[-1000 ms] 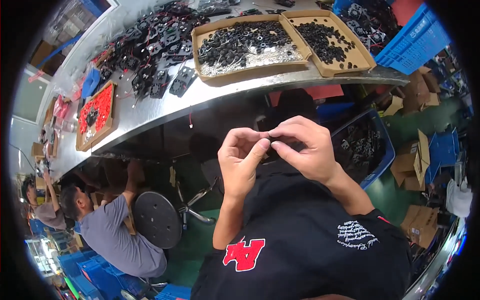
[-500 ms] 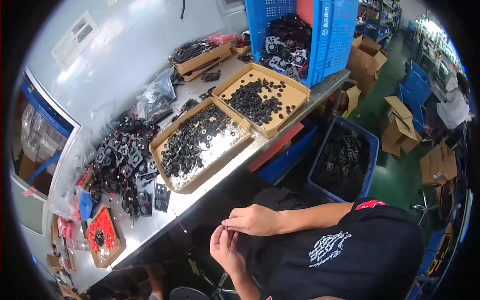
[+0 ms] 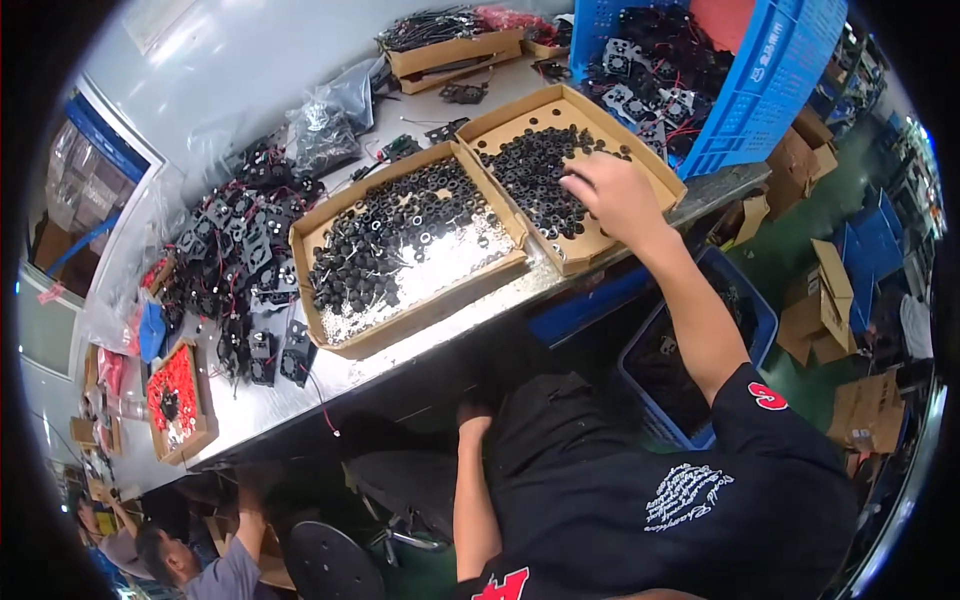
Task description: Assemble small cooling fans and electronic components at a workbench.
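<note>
My right hand (image 3: 612, 195) reaches over the right cardboard tray (image 3: 660, 190), its bent fingers among small black round parts (image 3: 535, 175). A gap shows between its fingertips, and I see nothing held there. Low beside the table's front edge is my left hand (image 3: 474, 414), in shadow with its fingers hidden. The left cardboard tray (image 3: 420, 325) adjoins the right one. It holds black knob-like parts (image 3: 360, 270), a few pale rings and many tiny shiny metal pieces (image 3: 450, 253).
Small black fans with wires (image 3: 235, 240) are heaped on the table's left. A box of red parts (image 3: 178, 400) stands at the near left corner. A blue crate (image 3: 745, 90) of fans stands behind the right tray. Another person (image 3: 195, 565) is at lower left.
My hands, fingertips together before my body earlier, have parted. The right has reached out to the right tray; the left has drawn down near the table edge. The view has shifted.
</note>
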Demonstrator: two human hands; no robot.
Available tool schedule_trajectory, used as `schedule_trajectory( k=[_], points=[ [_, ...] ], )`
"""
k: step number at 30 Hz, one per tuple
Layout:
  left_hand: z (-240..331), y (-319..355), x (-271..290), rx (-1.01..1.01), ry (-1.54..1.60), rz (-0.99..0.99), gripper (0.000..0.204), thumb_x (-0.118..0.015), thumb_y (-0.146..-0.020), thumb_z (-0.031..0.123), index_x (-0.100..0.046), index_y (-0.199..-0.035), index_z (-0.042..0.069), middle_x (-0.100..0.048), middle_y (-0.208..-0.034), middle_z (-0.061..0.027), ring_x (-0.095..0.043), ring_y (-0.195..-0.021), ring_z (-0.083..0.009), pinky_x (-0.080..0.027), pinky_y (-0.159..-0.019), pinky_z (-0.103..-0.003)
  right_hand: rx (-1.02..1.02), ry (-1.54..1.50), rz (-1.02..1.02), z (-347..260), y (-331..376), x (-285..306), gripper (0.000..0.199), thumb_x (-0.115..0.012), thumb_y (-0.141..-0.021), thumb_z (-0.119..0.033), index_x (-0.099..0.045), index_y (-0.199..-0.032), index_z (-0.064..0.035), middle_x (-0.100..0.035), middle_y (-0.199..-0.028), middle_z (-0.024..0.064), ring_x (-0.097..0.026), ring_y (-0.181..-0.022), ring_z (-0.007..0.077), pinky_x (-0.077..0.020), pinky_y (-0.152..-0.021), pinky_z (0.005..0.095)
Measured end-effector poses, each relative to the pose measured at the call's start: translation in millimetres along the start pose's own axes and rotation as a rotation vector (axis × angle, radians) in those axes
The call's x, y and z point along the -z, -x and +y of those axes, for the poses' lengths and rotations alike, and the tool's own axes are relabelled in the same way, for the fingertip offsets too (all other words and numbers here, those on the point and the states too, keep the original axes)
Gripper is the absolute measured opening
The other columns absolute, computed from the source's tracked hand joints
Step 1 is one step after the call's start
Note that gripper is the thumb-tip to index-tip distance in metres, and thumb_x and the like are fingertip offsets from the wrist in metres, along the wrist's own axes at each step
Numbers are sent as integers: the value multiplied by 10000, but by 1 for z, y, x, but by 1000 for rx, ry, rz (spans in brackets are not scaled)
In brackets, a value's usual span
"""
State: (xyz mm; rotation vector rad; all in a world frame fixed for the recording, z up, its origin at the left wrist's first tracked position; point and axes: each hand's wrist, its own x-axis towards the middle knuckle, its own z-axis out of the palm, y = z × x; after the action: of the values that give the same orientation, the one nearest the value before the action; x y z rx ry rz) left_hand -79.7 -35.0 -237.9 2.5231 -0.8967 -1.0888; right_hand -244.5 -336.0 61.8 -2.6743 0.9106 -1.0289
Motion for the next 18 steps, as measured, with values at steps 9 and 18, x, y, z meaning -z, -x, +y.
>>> schedule_trajectory(
  k=[9, 18],
  points=[
    [-156, -25, -87, -104, -2, 4, 343, -529, -866, 150, -639, -1149, -11, -612, -1185, -276, -591, -1103, -397, -478, -952, -426, -349, -233, -232, 38, 5, 5, 283, -726, -807, -166, -674, -1031, -1, -643, -810, 47, -586, -724, 113, -459, -647, 272],
    [-495, 190, 212, 65, 67, -306, 366, -527, -879, 169, -626, -1206, 39, -599, -1259, -200, -587, -1132, -294, -470, -960, -356, -833, -481, -346, 18, -19, 18, 245, -720, -817, -35, -620, -1037, 6, -670, -907, 33, -589, -756, 43, -464, -682, 190]
  ],
)
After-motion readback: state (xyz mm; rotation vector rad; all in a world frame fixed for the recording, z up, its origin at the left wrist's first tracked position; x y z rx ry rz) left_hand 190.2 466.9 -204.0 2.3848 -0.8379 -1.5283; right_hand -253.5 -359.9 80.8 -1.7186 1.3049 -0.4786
